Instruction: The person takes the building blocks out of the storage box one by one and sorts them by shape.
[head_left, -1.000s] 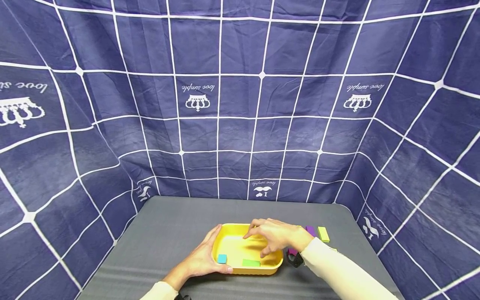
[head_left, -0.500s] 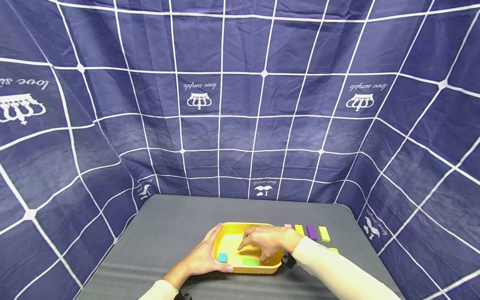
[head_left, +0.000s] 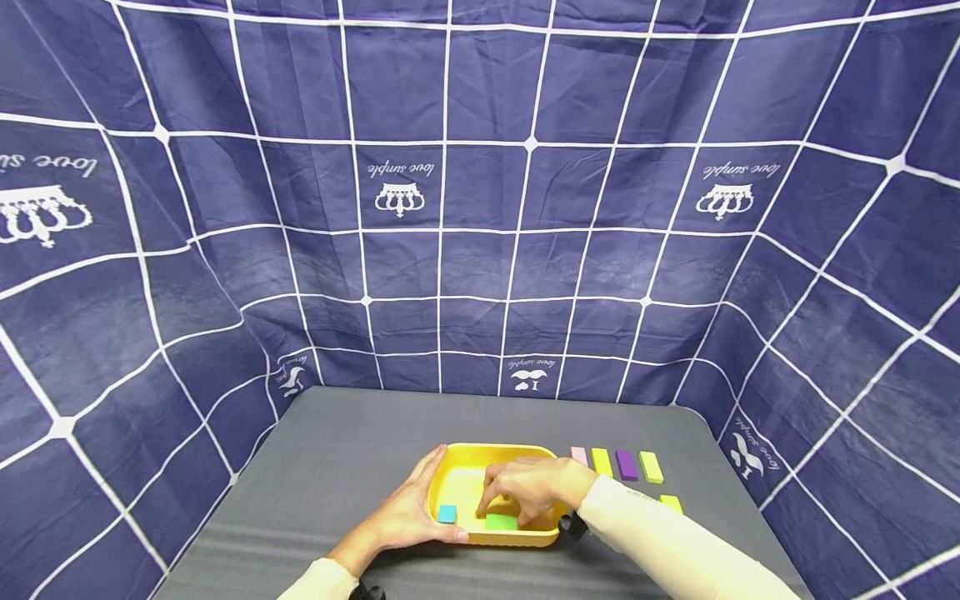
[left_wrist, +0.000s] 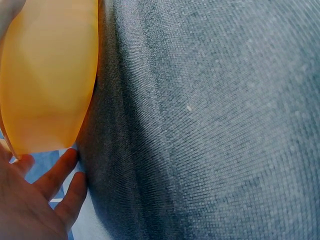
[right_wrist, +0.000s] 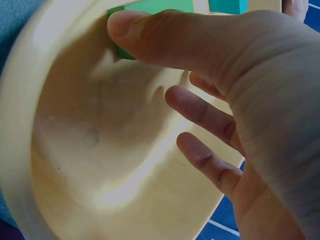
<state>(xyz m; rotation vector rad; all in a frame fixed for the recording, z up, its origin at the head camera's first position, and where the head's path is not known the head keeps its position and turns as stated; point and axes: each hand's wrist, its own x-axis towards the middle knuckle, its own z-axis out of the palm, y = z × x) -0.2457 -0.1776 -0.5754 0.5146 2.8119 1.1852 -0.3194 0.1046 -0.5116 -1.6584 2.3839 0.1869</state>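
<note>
A yellow plastic tray (head_left: 517, 540) stands on the grey table. My left hand (head_left: 405, 512) holds its left end, thumb at the near corner and fingers along the far-left corner; in the left wrist view the fingertips (left_wrist: 67, 157) lie against that end. Inside, near the front wall, lies a green block (head_left: 501, 522). My right hand (head_left: 528, 487) reaches down into the tray and pinches this block, thumb (right_wrist: 127, 25) at its right end and index finger by its left end. A small blue block (head_left: 447, 513) sits in the left front corner.
To the right of the tray, a pink block (head_left: 579, 455), a yellow block (head_left: 602, 462), a purple block (head_left: 627, 465) and a pale yellow block (head_left: 651, 467) stand in a row. Another yellow block (head_left: 671, 503) lies nearer. A blue gridded cloth (head_left: 480, 250) encloses the table.
My right hand has moved down and slightly left into the tray, its fingers closing on the green block. My left hand has kept its hold on the tray.
</note>
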